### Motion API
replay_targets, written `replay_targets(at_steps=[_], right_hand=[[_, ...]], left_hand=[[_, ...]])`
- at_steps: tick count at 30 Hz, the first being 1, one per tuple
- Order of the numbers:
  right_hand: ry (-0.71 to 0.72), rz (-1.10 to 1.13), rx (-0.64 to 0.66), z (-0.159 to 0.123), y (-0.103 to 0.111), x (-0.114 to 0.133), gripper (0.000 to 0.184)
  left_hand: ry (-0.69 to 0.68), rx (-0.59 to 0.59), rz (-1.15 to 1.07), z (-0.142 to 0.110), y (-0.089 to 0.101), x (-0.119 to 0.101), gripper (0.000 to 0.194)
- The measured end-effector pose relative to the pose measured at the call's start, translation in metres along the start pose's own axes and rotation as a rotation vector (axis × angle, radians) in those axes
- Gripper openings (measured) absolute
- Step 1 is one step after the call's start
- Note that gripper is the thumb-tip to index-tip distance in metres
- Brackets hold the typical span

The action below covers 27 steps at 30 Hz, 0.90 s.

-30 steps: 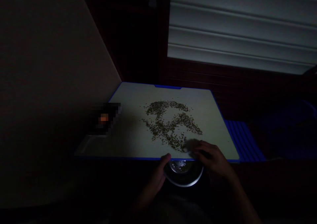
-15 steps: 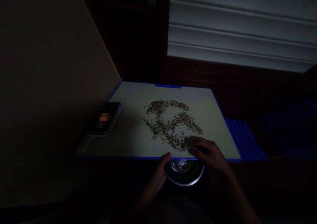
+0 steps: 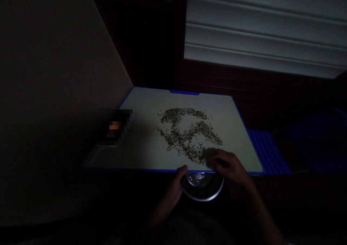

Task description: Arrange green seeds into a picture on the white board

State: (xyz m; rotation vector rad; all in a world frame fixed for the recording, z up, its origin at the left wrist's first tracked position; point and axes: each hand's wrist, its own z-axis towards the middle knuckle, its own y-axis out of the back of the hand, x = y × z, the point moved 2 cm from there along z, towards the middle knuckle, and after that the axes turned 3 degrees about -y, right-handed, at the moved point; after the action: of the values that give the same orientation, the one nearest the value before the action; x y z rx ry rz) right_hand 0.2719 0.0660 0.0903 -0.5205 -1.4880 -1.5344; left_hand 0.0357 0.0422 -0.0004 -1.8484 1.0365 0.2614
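A pale table [image 3: 151,151] with a blue rim carries a scatter of small dark seeds [image 3: 187,133]. Just under its near edge sits a round metal bowl [image 3: 202,190] with some seeds inside. My left hand [image 3: 173,192] grips the bowl's left rim, thumb up against the table edge. My right hand [image 3: 230,167] rests on the table's near edge by the closest seeds, its fingers curled and close together. Whether they pinch any seeds is hidden in the dim light.
A dark blurred object [image 3: 115,127] lies on the table's left side. A beige wall [image 3: 54,75] stands to the left, white slatted panels [image 3: 265,31] behind. A blue ribbed piece [image 3: 267,147] adjoins the table's right edge. The surroundings are very dark.
My right hand has crept slightly up and left along the near edge toward the seeds. The bowl and my left hand have barely moved.
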Motion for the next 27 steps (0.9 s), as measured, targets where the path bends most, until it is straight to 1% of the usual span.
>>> replay_targets(at_steps=[8, 14, 18, 23, 27], right_hand=[[-0.018, -0.009, -0.016, -0.0046, 0.0012, -0.0022, 0.01], [-0.025, -0.008, -0.017, -0.0066, -0.0001, -0.0023, 0.009], [-0.014, -0.011, -0.011, -0.0064, 0.0002, -0.0008, 0.013], [0.015, -0.012, 0.005, -0.0053, 0.0023, 0.0031, 0.014], [0.032, -0.022, 0.013, -0.0047, 0.0033, 0.0047, 0.016]], left_hand=[[0.011, -0.01, -0.002, -0.0013, 0.0005, 0.0004, 0.042], [0.021, -0.028, 0.0, -0.0047, -0.0027, -0.0027, 0.038], [0.034, -0.017, 0.004, -0.0027, -0.0014, -0.0015, 0.043], [0.027, -0.03, 0.014, 0.0007, 0.0032, 0.001, 0.04], [0.03, -0.031, 0.014, -0.0008, 0.0011, 0.0003, 0.041]])
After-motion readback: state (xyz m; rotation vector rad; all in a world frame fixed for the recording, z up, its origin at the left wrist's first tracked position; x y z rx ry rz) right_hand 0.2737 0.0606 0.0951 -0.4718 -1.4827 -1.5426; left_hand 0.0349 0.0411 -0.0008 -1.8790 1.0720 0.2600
